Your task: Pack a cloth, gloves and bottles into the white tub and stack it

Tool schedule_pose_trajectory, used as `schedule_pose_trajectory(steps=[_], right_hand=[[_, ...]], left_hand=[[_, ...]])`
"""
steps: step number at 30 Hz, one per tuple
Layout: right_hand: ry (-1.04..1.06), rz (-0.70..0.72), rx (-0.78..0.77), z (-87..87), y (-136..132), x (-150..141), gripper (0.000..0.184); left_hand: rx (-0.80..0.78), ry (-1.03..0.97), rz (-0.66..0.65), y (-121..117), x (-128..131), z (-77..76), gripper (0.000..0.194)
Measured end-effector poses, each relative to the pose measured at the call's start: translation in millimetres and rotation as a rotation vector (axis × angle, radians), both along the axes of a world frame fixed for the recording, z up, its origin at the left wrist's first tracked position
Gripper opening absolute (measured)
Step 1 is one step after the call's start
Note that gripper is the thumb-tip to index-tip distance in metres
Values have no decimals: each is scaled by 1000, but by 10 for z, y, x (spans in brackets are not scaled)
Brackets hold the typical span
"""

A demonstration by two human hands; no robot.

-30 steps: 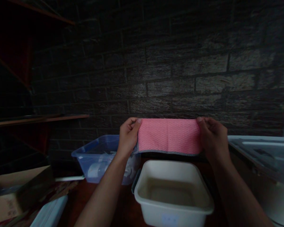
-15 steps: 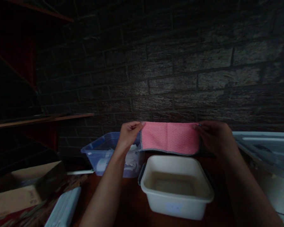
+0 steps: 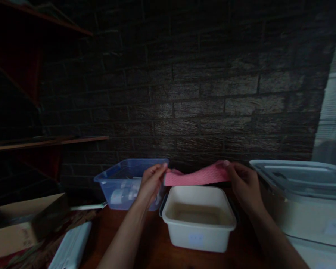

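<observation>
A pink textured cloth [image 3: 197,177] is stretched between my two hands, behind and just above the white tub's far rim. Its left end is pinched between the thumb and fingers of my left hand [image 3: 153,181]. The other end is gripped by my right hand [image 3: 244,183], which sits a little higher on the cloth. The cloth sags in the middle and looks folded or tilted flat. Below it stands an open white plastic tub [image 3: 198,235] with a small label on its front; no contents can be made out in its shadowed inside.
Behind my left hand is a translucent blue bin [image 3: 109,183] with white items. A cardboard box [image 3: 14,239] and a pale blue flat case [image 3: 71,244] lie at left. Lidded storage boxes [image 3: 305,209] are stacked at right. A brick wall [image 3: 184,93] rises behind the wooden table [image 3: 156,246].
The cloth, which hung as a flat upright panel, has come lower and now shows as a narrow sagging strip. Both hands have moved down, still holding its ends. The view has shifted slightly right.
</observation>
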State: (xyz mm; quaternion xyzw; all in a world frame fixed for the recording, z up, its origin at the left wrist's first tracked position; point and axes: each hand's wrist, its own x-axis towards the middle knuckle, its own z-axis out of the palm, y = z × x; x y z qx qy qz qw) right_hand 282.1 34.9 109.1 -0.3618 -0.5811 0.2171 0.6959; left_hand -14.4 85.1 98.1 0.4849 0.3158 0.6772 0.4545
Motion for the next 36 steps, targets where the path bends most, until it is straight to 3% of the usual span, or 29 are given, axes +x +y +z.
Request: schedule_pose_trajectory(steps=[2,5,8,10,13,15,17,20,25,29,32,36], right_hand=[[109,-18,-11,-155,122,-40,31],[148,-3,-51,-318,329,-67,48],[155,36,-66,-293,359,-63,51],[167,55,-12,-220,261,-54,49],[206,108,80,-207,83,-40,53],[249,180,-8,-313,22,-31,60],[310,255,-190,-460,9,-18,68],[382,331,-302,-586,-1,17,71],[380,378,-251,-476,-102,77,56],[321,383,-244,-476,-133,100,45],[210,315,-227,-565,-113,133,40],[-126,77,-161,-632,-24,112,47]], left_hand=[[-2,5,15,-22,74,-151,42],[-89,68,-58,-39,114,-253,63],[-105,102,-90,-72,93,-198,63],[12,48,-53,-120,85,-133,62],[117,-41,-64,-223,111,-117,78],[59,-78,-106,-278,145,-187,90],[-33,-112,-160,-303,173,-289,92],[-106,-153,-217,-298,182,-394,84],[-89,-168,-247,-350,163,-384,63],[-73,-82,-288,-449,184,-397,31],[-3,41,-225,-468,186,-384,21],[152,250,-60,-415,192,-225,24]])
